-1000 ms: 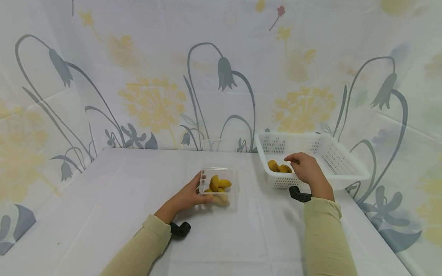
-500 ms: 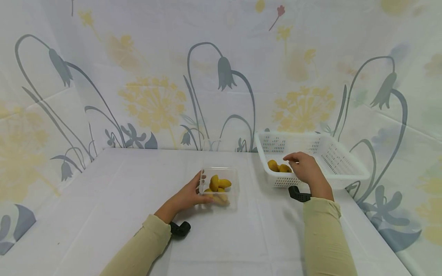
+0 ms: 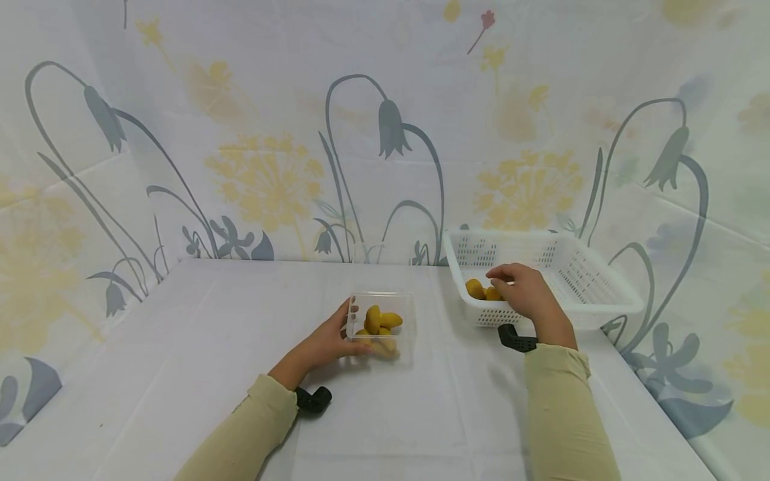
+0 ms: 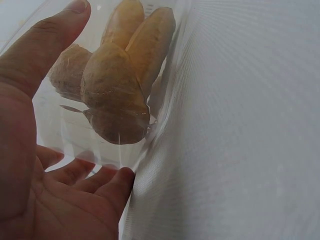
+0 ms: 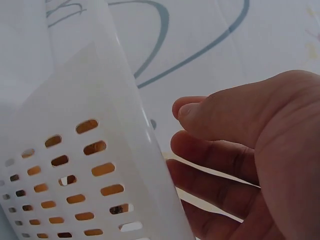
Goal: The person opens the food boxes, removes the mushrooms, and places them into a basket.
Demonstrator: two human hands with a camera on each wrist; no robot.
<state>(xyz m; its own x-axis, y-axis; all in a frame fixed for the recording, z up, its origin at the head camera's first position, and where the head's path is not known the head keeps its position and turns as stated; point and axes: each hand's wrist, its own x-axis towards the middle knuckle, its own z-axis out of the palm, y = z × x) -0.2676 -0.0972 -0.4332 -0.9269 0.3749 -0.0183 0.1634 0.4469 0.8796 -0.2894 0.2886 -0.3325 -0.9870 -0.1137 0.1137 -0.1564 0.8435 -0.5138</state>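
The left hand [image 3: 327, 344] had a wide grip on a clear box [image 3: 406, 347] of yellow lumps [image 3: 374, 319] on the worktop [image 3: 180, 374]. The right hand [image 3: 529, 294], its empty grip loosely bent, was over a white basket [image 3: 601, 308] near more lumps [image 3: 474, 288].

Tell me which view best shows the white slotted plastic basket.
Head: it frames nearly the entire basket, rim and interior. Right wrist shows mainly one slotted wall close up; left wrist, nothing identifiable of it.

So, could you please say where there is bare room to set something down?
The widest bare stretch of white tablecloth lies left of the left hand; a strip runs between the clear plastic box and white basket. The basket's near left corner is crowded by yellow mango-like fruits and the right hand.
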